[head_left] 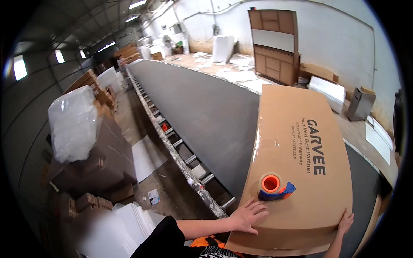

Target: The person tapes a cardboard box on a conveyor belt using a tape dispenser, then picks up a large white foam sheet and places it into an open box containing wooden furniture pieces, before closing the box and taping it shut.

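Note:
A large brown cardboard box with dark print lies on the grey conveyor belt right in front of me. On its top stands a tape dispenser, blue and orange with a roll of tape. My left hand rests on the box's near left part, fingers spread, just short of the dispenser and apart from it. At the near right edge of the box is my right hand, its fingers stretched along the side and top edge. A strip of shiny tape shows at the box's left edge.
Left of the belt runs its chipped metal frame with rollers. Farther left stand a wrapped stack topped by a clear plastic bag and white foam sheets. Beyond the belt are a brown cabinet and a grey bin.

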Demonstrator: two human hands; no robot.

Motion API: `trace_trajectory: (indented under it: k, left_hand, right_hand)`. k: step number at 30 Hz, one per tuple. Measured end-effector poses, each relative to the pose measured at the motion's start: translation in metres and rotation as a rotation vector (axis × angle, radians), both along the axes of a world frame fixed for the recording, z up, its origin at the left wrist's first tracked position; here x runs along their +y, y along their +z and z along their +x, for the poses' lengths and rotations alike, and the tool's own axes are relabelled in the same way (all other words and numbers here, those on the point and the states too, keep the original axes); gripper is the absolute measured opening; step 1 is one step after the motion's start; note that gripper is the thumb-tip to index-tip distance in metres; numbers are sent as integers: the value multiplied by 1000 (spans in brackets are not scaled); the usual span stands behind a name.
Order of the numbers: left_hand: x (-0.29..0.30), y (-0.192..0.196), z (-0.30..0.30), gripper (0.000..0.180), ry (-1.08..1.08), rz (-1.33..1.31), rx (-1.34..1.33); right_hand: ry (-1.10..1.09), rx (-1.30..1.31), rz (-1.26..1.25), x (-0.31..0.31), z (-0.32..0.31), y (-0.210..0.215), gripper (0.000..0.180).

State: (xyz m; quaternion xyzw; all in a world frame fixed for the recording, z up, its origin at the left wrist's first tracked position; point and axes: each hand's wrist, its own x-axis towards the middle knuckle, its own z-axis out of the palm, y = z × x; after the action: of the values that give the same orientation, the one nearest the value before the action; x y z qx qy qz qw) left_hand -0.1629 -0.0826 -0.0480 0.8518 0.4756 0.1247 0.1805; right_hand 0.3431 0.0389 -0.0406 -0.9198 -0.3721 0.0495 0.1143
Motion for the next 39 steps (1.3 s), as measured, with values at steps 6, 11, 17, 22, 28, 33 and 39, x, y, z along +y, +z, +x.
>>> trace_trajectory:
  k: [6, 11, 17, 22, 28, 33, 39]
  left_hand:
    - [3, 67, -19, 110, 205, 146, 355]
    - [13, 42, -23, 110, 174, 260, 253]
    - [29, 55, -62, 115, 135, 262, 144]
    - [31, 87, -126, 116, 73, 461, 149]
    - [86, 89, -220, 115, -81, 344, 122]
    - [106, 100, -272, 116, -230, 273, 117]
    - [121, 93, -305, 117, -346, 228, 87]
  right_hand:
    - [45, 194, 38, 58, -34, -19, 85]
    - [187, 217, 184, 81, 37, -58, 74]
    - [233, 261, 275, 71, 26, -70, 69]
    - [176, 250, 325, 1, -68, -16, 60]
    - [-62, 199, 243, -58, -212, 43, 55]
    - [-204, 105, 155, -124, -286, 59, 59]
    - [-298, 39, 221, -155, -332, 60, 56]
